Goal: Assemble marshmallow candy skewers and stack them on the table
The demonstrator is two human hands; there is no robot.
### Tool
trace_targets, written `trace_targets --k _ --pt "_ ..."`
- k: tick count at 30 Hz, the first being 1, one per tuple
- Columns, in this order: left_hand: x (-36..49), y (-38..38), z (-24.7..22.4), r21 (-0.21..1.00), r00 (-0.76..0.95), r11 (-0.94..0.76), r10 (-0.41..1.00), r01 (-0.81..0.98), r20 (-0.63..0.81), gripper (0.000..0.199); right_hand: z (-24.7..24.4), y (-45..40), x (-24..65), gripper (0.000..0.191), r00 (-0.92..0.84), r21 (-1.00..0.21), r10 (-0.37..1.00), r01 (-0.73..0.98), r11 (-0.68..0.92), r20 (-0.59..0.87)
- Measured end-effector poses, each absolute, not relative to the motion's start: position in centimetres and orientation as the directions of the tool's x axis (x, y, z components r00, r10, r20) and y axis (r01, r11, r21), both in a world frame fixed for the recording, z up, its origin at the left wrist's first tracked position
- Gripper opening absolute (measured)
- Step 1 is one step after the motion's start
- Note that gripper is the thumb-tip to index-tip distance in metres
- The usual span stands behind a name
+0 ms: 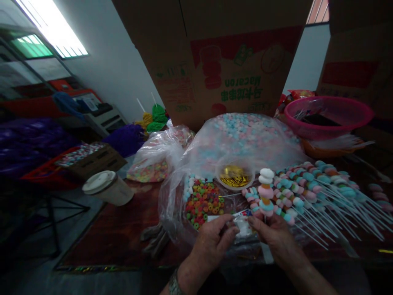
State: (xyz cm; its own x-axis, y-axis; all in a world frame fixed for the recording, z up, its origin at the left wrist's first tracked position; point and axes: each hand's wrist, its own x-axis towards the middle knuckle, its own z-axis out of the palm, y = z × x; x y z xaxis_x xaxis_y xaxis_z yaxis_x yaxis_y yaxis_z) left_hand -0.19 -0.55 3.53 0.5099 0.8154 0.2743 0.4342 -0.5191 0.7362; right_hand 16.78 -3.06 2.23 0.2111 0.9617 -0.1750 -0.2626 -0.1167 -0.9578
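Left hand (211, 241) closed on small clear bag (242, 226), right hand (273, 237) closed on candy stick (265, 192). Soft, light; best held by stick.

A long fluorescent light (52, 30) glares from the ceiling at the upper left, over a plain white wall (113, 69) running toward the back. Glass-fronted shelving (27, 69) stands along the left side. A dark metal stand (52, 217) rises off the grey floor (39, 278) beside the reddish-brown wooden surface (113, 233). A narrow barred window (317, 11) glows orange-red behind a tall cardboard box (215, 53), and the lower corners sit dim.
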Motion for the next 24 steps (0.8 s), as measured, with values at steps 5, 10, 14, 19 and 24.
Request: trace_targets --k 5,10,14,19,24 --pt "-0.4 -0.8 2.4 0.679 0.482 -0.575 0.801 0.457 0.354 0.027 1.3 -2.9 17.1 0.041 0.197 -0.975 0.966 -0.179 -0.131 -0.166" --pt "-1.4 0.0 3.2 0.628 0.486 -0.657 0.745 0.416 0.457 0.025 3.3 -4.3 20.7 0.034 -0.004 -0.996 0.999 0.085 -0.032 -0.032" --pt "-2.4 0.8 4.6 0.611 0.500 -0.666 0.738 0.427 0.454 0.025 5.0 -5.6 24.1 0.027 -0.131 -0.925 0.986 0.354 0.141 0.100" --pt "-2.9 1.5 5.4 0.619 0.541 -0.671 0.724 0.408 0.429 0.032 5.8 -6.0 26.7 0.023 -0.228 -0.746 0.943 0.577 0.332 0.243" --pt "-3.2 1.8 5.9 0.595 0.583 -0.704 0.687 0.388 0.433 0.032 5.4 -6.0 28.7 0.030 -0.275 -0.507 0.886 0.739 0.443 0.373"
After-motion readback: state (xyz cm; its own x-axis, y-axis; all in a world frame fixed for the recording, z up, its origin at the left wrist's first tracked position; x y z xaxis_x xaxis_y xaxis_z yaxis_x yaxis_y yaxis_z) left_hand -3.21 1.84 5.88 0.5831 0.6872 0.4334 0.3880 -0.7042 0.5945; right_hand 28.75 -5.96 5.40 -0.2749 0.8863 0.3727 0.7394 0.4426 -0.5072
